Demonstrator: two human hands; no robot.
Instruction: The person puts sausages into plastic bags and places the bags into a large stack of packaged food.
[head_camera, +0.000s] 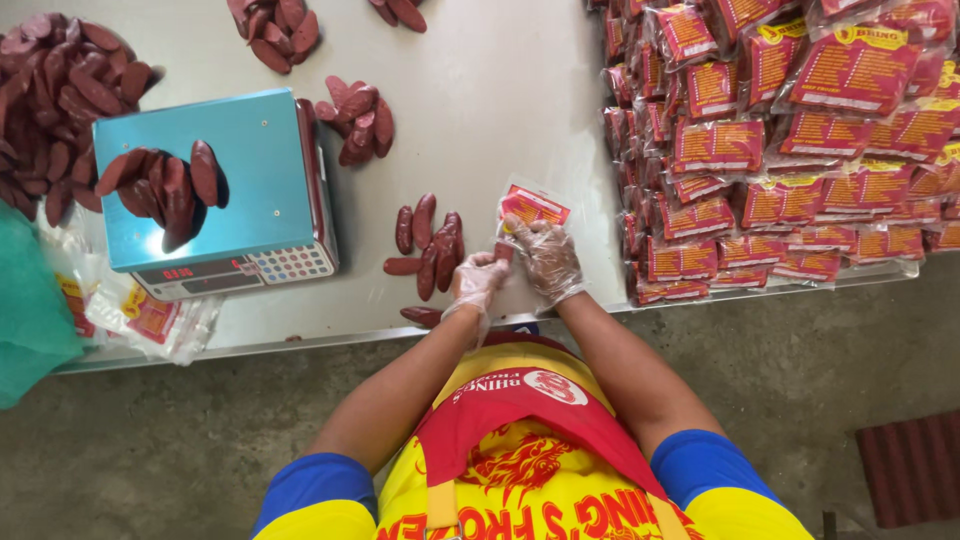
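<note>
Both hands wear thin clear gloves and meet at the front edge of a steel table (500, 110). My right hand (548, 258) grips the lower end of a clear plastic pouch with a red label (532, 208) that lies flat on the table. My left hand (478, 280) pinches a dark red sausage (503, 252) right at the pouch's mouth, touching the right hand. A small loose group of sausages (428, 245) lies just left of the hands, with one more (422, 316) at the table's edge.
A blue-topped digital scale (240, 205) carries several sausages (165, 185). Sausage heaps lie at far left (60, 90) and at the back (355, 120). Filled red-labelled packs (790, 150) are stacked at right. Empty pouches (150, 315) and green cloth (30, 310) sit front left.
</note>
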